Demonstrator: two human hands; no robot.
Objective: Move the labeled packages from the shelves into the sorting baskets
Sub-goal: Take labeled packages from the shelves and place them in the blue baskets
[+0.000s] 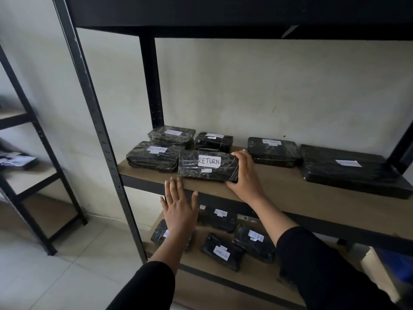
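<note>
A black wrapped package with a white RETURN label [209,165] lies at the front of the middle shelf [312,198]. My right hand [244,175] grips its right end, thumb under the lower corner. My left hand [180,206] hovers flat, fingers apart, just below the shelf's front edge and holds nothing. Several more labeled black packages lie on this shelf: one at the left [154,156], two behind [172,135] [214,141], one right of my hand [274,152] and a large flat one at the far right [348,171]. No basket is in view.
The lower shelf [257,274] carries several labeled black packages, such as one near the middle [221,251]. A black upright post [98,130] stands at the left front. A second rack [26,153] stands further left. An upper shelf [223,16] overhangs above.
</note>
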